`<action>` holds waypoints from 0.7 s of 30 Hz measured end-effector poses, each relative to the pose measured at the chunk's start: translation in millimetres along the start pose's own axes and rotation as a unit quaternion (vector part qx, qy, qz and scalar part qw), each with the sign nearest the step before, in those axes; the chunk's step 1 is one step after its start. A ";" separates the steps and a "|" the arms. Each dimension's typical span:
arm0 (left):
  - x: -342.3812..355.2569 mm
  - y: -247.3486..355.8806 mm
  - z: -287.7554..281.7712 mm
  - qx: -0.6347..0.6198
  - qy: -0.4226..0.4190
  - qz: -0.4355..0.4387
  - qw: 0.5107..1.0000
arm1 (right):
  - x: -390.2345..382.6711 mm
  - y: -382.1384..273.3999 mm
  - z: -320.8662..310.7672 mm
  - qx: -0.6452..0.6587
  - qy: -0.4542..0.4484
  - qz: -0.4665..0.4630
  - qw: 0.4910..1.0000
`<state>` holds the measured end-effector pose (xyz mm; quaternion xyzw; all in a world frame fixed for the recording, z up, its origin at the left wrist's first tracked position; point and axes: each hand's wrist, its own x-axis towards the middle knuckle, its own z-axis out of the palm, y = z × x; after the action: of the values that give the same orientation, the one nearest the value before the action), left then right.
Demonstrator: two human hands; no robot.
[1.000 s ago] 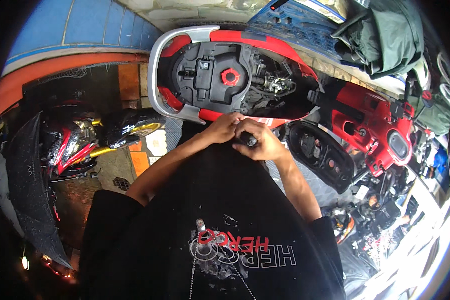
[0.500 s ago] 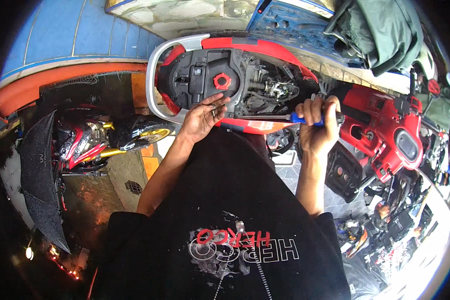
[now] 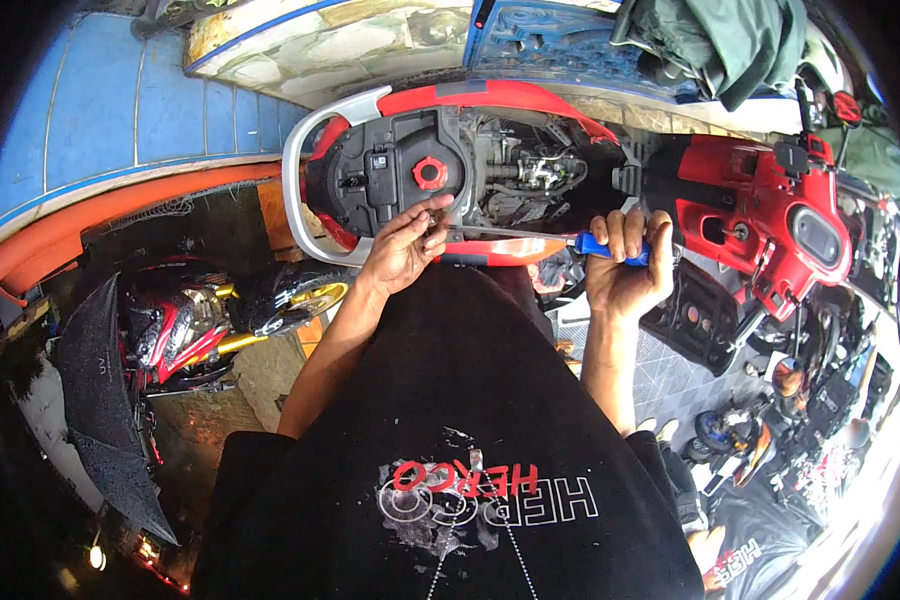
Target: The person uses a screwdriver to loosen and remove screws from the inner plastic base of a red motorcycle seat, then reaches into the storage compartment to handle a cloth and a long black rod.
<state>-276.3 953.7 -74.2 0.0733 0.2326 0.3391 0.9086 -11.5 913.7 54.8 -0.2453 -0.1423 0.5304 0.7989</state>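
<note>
My right hand (image 3: pixel 625 262) is closed around the blue handle of a screwdriver (image 3: pixel 592 243), whose long metal shaft points left toward my left hand (image 3: pixel 410 243). My left hand's fingers curl together at the shaft's far end, on a small metal piece too small to make out. Both hands are over the near side of a red scooter body (image 3: pixel 523 94) with the seat area open, showing a black tray (image 3: pixel 378 215), a red round cap (image 3: pixel 429 173) and engine parts (image 3: pixel 535 170). A silver rear rail (image 3: pixel 295 185) curves round its left end.
The red front cowl (image 3: pixel 780 235) is at right, above a black seat (image 3: pixel 690 320). A red-and-black motorcycle (image 3: pixel 175 325) and black umbrella (image 3: pixel 100 400) are at left. Green cloth (image 3: pixel 710 45) hangs at top right. Another person's hand (image 3: pixel 708 548) shows at lower right.
My hands have moved apart from being together at the scooter's edge, and the blue-handled screwdriver now shows between them. Another person has come into view at lower right.
</note>
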 end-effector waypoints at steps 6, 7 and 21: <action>-4.9 16.9 7.2 0.029 -0.058 -0.057 0.996 | -1.1 8.5 9.1 0.006 0.019 -0.016 1.000; -4.5 18.4 7.8 0.037 -0.079 -0.054 0.995 | -0.4 9.6 10.8 0.006 0.022 -0.014 1.000; -5.3 19.3 10.0 0.046 -0.019 -0.004 0.999 | 6.2 21.1 16.1 0.027 0.023 0.003 0.999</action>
<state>-286.4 965.1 -57.8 0.1204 0.2308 0.3225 0.9101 -33.3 929.9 56.7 -0.2366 -0.1088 0.5306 0.8066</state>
